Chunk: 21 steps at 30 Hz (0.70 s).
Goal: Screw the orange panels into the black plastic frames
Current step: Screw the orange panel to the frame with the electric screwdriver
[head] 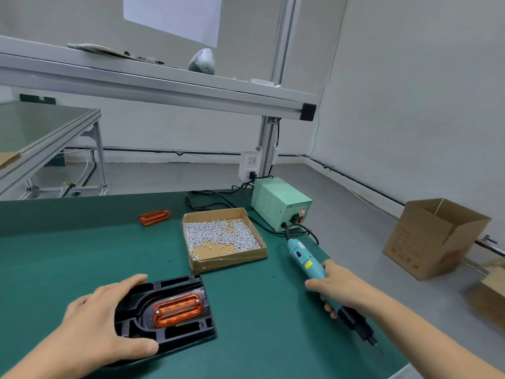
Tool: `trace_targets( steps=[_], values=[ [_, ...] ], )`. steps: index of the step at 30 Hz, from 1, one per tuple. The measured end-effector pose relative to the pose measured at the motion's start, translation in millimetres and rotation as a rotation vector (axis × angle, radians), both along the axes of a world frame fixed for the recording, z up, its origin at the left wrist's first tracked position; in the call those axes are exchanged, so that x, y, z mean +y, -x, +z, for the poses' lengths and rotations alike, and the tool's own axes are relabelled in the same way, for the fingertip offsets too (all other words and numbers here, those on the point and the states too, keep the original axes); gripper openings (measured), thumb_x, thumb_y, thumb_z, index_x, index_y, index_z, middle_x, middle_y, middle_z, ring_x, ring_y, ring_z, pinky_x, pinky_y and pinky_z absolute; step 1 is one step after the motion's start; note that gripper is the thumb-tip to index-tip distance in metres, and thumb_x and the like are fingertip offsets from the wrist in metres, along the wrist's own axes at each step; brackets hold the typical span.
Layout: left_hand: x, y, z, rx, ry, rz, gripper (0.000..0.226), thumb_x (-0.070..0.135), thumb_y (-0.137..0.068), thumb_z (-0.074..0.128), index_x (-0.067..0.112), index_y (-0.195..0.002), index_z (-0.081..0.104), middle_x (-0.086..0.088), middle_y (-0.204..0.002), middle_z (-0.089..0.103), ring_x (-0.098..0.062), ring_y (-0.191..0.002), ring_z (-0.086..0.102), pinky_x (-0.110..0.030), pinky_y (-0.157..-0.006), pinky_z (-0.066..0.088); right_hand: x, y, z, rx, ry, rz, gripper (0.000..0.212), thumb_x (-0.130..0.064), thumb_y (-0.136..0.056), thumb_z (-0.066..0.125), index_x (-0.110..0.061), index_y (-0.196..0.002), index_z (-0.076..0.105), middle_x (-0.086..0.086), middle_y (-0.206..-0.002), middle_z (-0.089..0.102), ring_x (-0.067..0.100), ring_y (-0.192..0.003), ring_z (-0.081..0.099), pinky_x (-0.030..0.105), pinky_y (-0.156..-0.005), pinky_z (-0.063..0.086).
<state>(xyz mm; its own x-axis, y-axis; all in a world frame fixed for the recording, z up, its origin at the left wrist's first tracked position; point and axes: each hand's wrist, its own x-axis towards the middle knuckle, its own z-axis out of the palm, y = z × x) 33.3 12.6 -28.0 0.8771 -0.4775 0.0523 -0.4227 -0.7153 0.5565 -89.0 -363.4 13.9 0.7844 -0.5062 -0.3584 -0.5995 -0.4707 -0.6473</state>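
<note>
1. Your right hand [336, 288] grips the electric screwdriver [322, 274], bit pointing toward you, well apart from the work.
2. Your left hand [106, 321] clasps the black frame [175, 332]; the orange panel [177, 309] lies in it, left of the driver, long axis crosswise.
3. A spare orange panel [154, 217] lies beyond.

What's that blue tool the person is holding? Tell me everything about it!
It is an electric screwdriver with a light blue plastic body, small labels and a black front end tipped with a thin metal bit. It lies slanted, low over the green table, bit toward the person. The right hand grips its middle. A black cord runs from its back end toward the pale green power box.
</note>
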Motion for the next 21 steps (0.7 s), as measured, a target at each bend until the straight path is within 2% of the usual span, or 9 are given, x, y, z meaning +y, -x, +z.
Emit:
trace_targets(
  steps=[3,6,8,14,21],
  values=[
    [0.0,-0.2,1.0,-0.004,0.000,-0.005,0.109,0.080,-0.024,0.061,0.063,-0.121,0.014,0.019,-0.117,0.041,-0.011,-0.128,0.038,-0.031,-0.110,0.023,4.9,-8.8,1.9,0.132,0.260,0.068,0.030,-0.033,-0.089,0.055,-0.010,-0.103,0.040,0.010,-0.086,0.063,0.024,-0.064,0.058,0.036,-0.062,0.050],
    [0.8,0.4,1.4,0.018,0.004,-0.006,0.111,0.080,-0.026,0.062,0.061,-0.126,0.018,0.018,-0.122,0.043,-0.015,-0.130,0.036,-0.034,-0.111,0.023,9.5,-18.4,4.8,0.239,0.567,0.127,0.034,-0.042,-0.090,0.051,-0.013,-0.102,0.040,-0.001,-0.085,0.052,0.019,-0.075,0.052,0.029,-0.057,0.037],
    [1.4,1.7,1.3,0.021,0.006,-0.007,0.114,0.079,-0.027,0.063,0.057,-0.131,0.023,0.017,-0.126,0.043,-0.017,-0.132,0.034,-0.035,-0.112,0.023,11.6,-24.4,3.1,0.262,0.670,0.152,0.035,-0.046,-0.091,0.050,-0.014,-0.101,0.038,-0.003,-0.082,0.046,0.019,-0.078,0.051,0.029,-0.058,0.036],
    [2.5,8.2,1.5,0.081,0.026,0.013,0.114,0.075,-0.033,0.067,0.053,-0.137,0.025,0.018,-0.132,0.038,-0.017,-0.133,0.022,-0.035,-0.111,0.021,13.3,-37.3,-0.4,0.274,0.812,0.187,0.037,-0.050,-0.088,0.050,-0.017,-0.099,0.038,-0.006,-0.079,0.044,0.020,-0.080,0.052,0.029,-0.059,0.036],
    [3.7,7.2,-0.2,0.110,0.014,0.037,0.115,0.072,-0.036,0.071,0.053,-0.139,0.022,0.020,-0.134,0.036,-0.020,-0.135,0.017,-0.040,-0.109,0.029,19.2,-46.4,-3.1,0.230,0.828,0.238,0.037,-0.053,-0.089,0.049,-0.017,-0.097,0.041,-0.007,-0.076,0.043,0.019,-0.080,0.052,0.028,-0.057,0.035]
  ],
)
